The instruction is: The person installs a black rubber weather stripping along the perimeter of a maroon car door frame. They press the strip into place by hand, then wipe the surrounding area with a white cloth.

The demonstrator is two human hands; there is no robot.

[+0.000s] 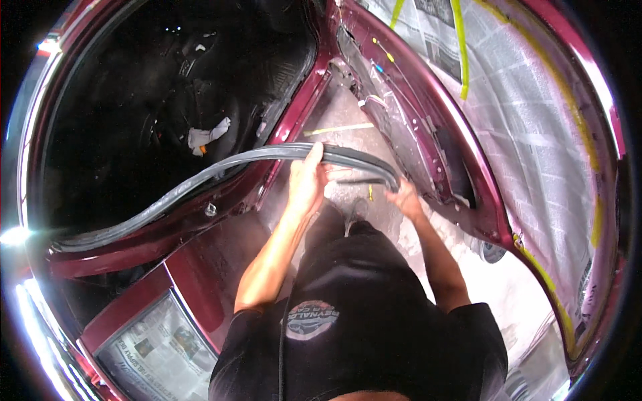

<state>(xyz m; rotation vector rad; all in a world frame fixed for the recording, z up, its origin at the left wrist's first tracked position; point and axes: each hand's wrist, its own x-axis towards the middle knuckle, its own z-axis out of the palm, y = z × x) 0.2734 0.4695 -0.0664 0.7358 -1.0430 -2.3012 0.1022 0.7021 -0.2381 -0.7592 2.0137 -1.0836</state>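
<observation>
A long grey-black rubber weatherstrip (221, 167) runs in a curve from the left end of the dark red car's opening to my hands. My left hand (308, 179) grips it with the thumb over the strip and the fingers beneath. Farther right, my right hand (404, 198) is closed around the strip where it bends downward. A loose length of it doubles back to the left between my hands. At the far left the strip lies along the rim of the opening (134, 257).
The dark interior (180, 87) holds a crumpled light scrap (209, 136). At right stands a red panel (461, 127) with wires, beside paper masking (535, 134) edged with yellow tape. Newspaper (160, 347) covers a part at lower left. Yellow tape (339, 129) lies on the dusty floor.
</observation>
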